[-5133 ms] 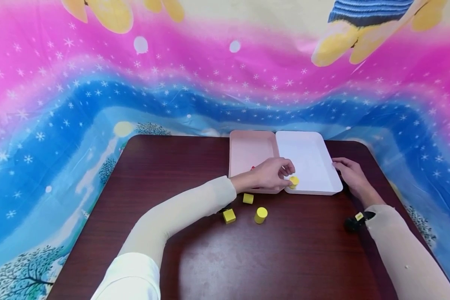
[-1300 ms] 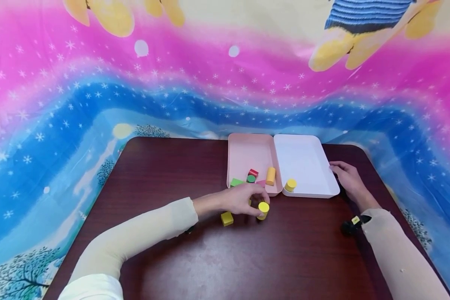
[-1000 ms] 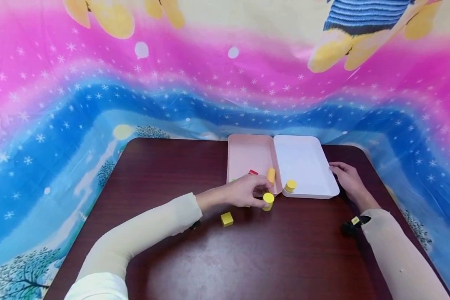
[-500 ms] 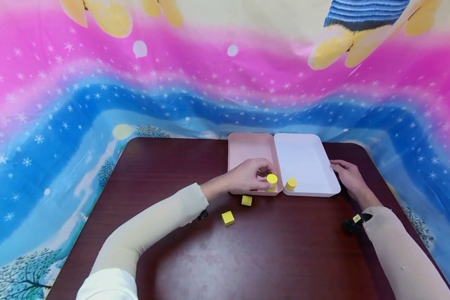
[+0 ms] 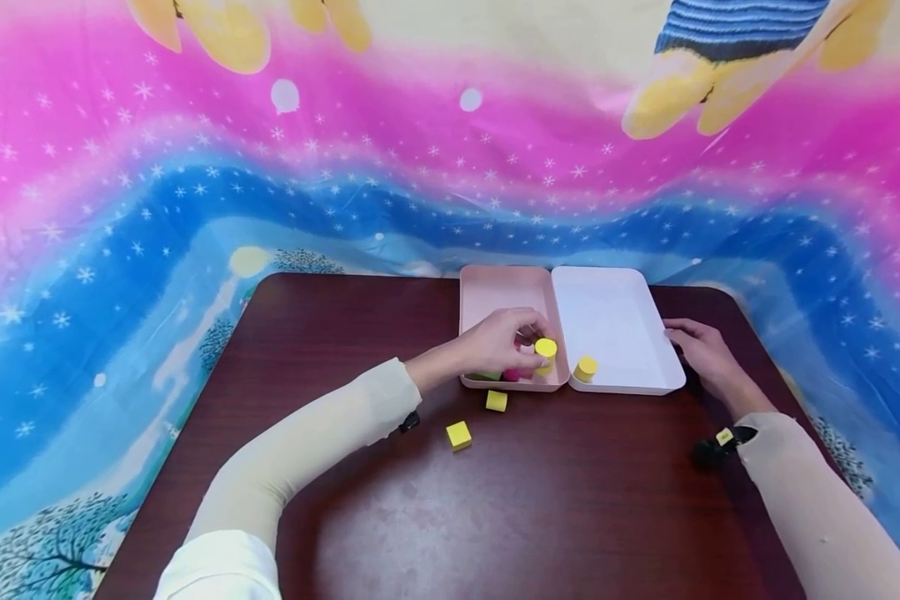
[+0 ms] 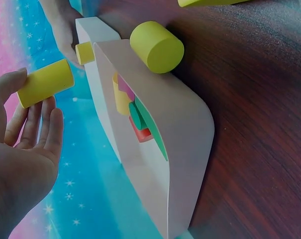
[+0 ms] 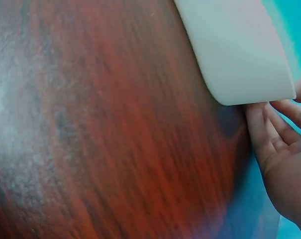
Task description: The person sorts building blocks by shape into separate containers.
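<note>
My left hand (image 5: 504,342) pinches a yellow cylinder block (image 6: 47,82) between thumb and fingertips, raised over the pink tray (image 5: 506,287). In the left wrist view, that tray holds a green block (image 6: 149,127), a green cylinder, a red cylinder (image 6: 141,133), a pink block (image 6: 125,88) and an orange-yellow cylinder (image 6: 122,95); my hand hides most of them in the head view. Another yellow cylinder (image 5: 586,368) stands in the front left corner of the white tray (image 5: 618,317). My right hand (image 5: 708,354) rests its fingers against that tray's right outer side.
On the dark wooden table (image 5: 420,533), a short yellow cylinder (image 5: 497,401) lies on its side by the pink tray's front wall. A yellow square block (image 5: 459,435) sits nearer the front. A patterned cloth (image 5: 420,167) hangs behind the table.
The left hand earlier left one yellow cylinder in the white tray, then gripped another on the table and lifted it up over the pink tray. The right hand has stayed at the white tray's side.
</note>
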Demonstrator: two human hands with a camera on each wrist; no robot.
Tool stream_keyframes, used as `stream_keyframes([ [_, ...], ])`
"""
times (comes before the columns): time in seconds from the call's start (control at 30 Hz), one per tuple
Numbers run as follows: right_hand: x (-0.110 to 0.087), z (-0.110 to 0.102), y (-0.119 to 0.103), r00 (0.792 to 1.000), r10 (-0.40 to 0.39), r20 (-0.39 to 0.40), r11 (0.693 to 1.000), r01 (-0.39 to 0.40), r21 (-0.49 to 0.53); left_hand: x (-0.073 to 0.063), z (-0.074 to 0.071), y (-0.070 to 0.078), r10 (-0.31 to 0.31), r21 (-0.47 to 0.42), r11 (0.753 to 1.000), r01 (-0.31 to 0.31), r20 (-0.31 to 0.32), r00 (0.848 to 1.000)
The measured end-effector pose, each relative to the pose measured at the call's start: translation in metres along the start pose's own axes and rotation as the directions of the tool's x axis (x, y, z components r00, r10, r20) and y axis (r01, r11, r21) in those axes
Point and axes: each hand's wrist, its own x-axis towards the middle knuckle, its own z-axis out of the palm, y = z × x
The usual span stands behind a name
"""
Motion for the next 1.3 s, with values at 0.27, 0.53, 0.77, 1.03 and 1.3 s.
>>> stream_keyframes([
  [0.27, -0.003, -0.011, -0.011, 0.997, -0.02, 0.08, 0.998, 0.024, -0.054, 0.001, -0.003, 0.001, 0.0, 0.008, 1.0, 0.001, -0.019, 1.0],
  [0.53, -0.013, -0.021, -0.023, 0.973, 0.037, 0.227, 0.996, -0.017, -0.088, 0.007, -0.005, 0.003, 0.013, 0.034, 0.999, -0.012, -0.021, 1.0],
  [0.77, -0.012, -0.021, -0.024, 0.965, 0.062, 0.255, 0.996, -0.044, -0.078, 0.013, -0.006, 0.003, 0.009, 0.037, 0.999, -0.007, -0.045, 0.999],
  [1.03, -0.011, -0.019, -0.022, 0.968, 0.053, 0.246, 0.996, -0.034, -0.08, 0.02, -0.006, 0.0, -0.017, 0.056, 0.998, 0.02, -0.059, 0.998],
  [1.3, -0.013, -0.017, -0.018, 0.972, 0.054, 0.23, 0.995, -0.034, -0.09, 0.032, -0.007, 0.003, -0.022, 0.01, 1.0, 0.022, -0.047, 0.999],
])
